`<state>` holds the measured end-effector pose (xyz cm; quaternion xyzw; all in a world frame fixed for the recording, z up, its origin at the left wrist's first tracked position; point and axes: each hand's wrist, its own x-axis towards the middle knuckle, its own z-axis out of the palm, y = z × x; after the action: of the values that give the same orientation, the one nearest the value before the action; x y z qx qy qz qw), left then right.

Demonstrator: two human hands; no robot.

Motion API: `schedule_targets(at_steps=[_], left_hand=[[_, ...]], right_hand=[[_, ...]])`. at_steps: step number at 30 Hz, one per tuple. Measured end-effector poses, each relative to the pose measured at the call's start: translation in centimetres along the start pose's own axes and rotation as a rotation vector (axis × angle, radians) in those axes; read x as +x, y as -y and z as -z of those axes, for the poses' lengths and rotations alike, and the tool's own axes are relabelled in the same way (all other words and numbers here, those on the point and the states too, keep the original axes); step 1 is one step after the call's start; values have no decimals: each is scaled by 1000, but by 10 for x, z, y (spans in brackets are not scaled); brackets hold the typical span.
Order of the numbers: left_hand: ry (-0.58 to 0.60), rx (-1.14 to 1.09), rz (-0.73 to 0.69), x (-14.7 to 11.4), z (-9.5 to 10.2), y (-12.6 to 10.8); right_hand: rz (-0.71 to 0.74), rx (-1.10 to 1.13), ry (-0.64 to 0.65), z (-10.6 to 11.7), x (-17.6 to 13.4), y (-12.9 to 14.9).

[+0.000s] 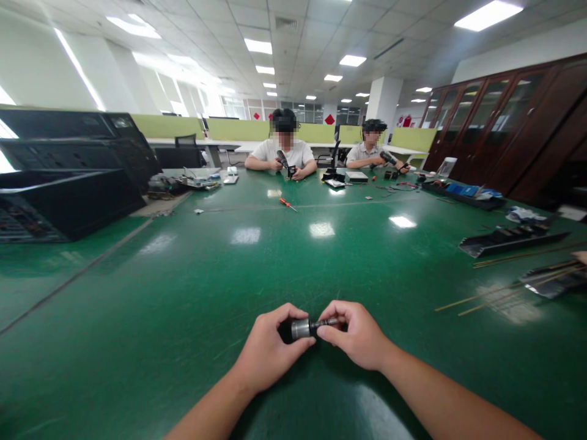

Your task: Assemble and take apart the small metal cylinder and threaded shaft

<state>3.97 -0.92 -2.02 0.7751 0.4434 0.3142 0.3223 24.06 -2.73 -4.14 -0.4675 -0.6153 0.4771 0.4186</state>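
Low in the head view, my left hand has its thumb and fingers closed around a short silver metal cylinder. A thin, dark, stepped shaft comes out of the cylinder's right end. My right hand pinches the far end of that shaft between thumb and fingers. The piece lies roughly level just above the green table. Its exact kind is too small to make out, and my left hand covers its left end.
An orange screwdriver lies further back. Black equipment cases stand at left. Thin rods and black metal trays lie at right, where another person's hand shows. Two people across the table hold power drills.
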Motion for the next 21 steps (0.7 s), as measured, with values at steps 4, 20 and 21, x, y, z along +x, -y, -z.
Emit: schedule_targets(at_steps=[4,20,21], left_hand=[[-21,-2,6,0,-1,2],[-50,-2,33,-1,0,1],[-52,-2,33,-1,1,0]], right_hand=[[-8,13,-8,1,1,-2],[6,13,-31,1,0,-2],[6,13,-32,1,1,-2]])
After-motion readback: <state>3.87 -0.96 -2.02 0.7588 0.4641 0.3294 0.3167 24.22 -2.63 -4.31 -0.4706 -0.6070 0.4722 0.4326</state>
